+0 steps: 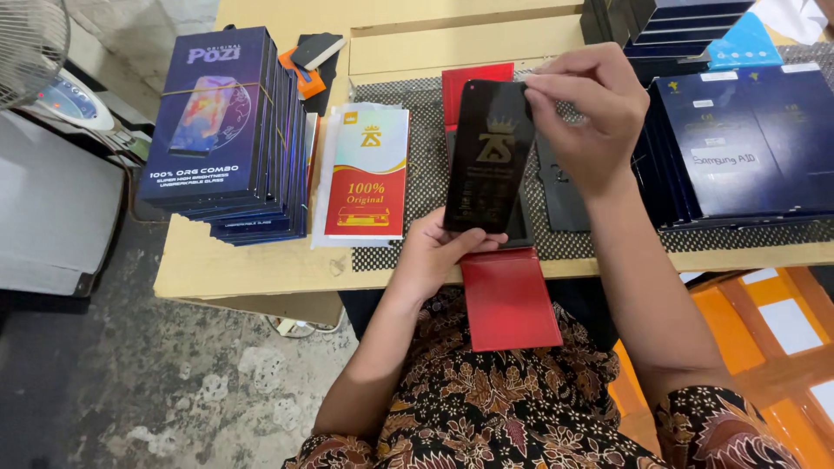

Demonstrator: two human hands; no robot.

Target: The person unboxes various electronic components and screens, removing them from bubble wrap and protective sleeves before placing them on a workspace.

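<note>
A black phone screen panel (488, 156) with a gold crest on its film stands upright over the table edge. My left hand (434, 254) grips its lower end, thumb across the bottom. My right hand (591, 108) pinches the film at its top right corner. Below the panel an open red box (508, 297) hangs over the table's front edge, and its red lid part (476, 84) shows behind the panel's top.
A banded stack of dark blue boxes (228, 130) stands at left, with a red and white sleeve (369, 174) beside it. More dark blue boxes (747, 143) fill the right on a checked mat (608, 245). Orange crates (764, 347) sit below right. A fan (30, 43) is far left.
</note>
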